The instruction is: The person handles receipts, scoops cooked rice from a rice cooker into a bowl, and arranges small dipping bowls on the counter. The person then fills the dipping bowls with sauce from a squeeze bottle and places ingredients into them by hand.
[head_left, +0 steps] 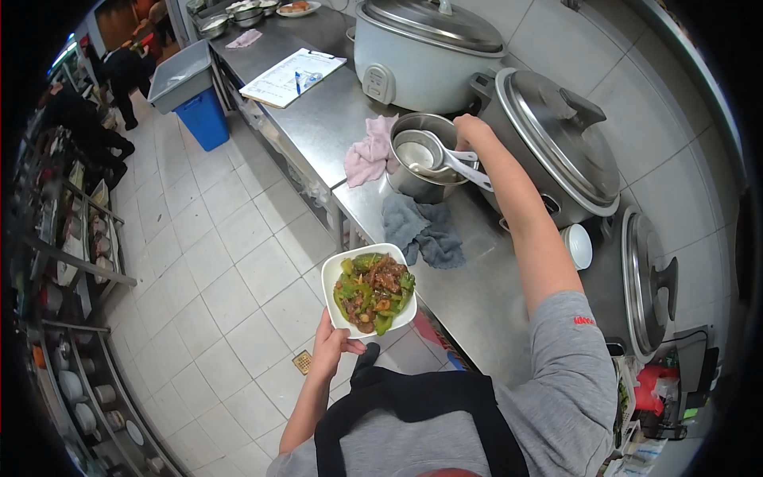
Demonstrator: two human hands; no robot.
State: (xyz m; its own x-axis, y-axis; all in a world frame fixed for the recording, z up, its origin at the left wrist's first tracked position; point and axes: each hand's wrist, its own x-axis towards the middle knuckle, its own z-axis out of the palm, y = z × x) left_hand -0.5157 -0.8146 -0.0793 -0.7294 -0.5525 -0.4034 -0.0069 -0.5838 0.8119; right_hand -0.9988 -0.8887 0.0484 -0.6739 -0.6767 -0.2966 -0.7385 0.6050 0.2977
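Observation:
My left hand (332, 347) holds a white square bowl (337, 319) from below, its fingers closed on the near rim. Green vegetables and brown meat in sauce (373, 294) fill the bowl. My right hand (472, 131) is at the far right rim of a round steel pot (429, 188), with its fingers closed and pointing down into it. What those fingers grip is hidden. Inside the pot lie ladle-like scoops (433, 149), with pale handles (469, 169) resting over the rim beside my right hand.
A pink cloth (372, 153) and grey cloths (424, 229) lie beside the pot on the steel counter (485, 294). Large lidded cookers (429, 60) line the wall. A clipboard (292, 78) lies farther left. Across the floor stand a blue bin (203, 119), shelves (87, 381) and people in dark clothes (87, 131).

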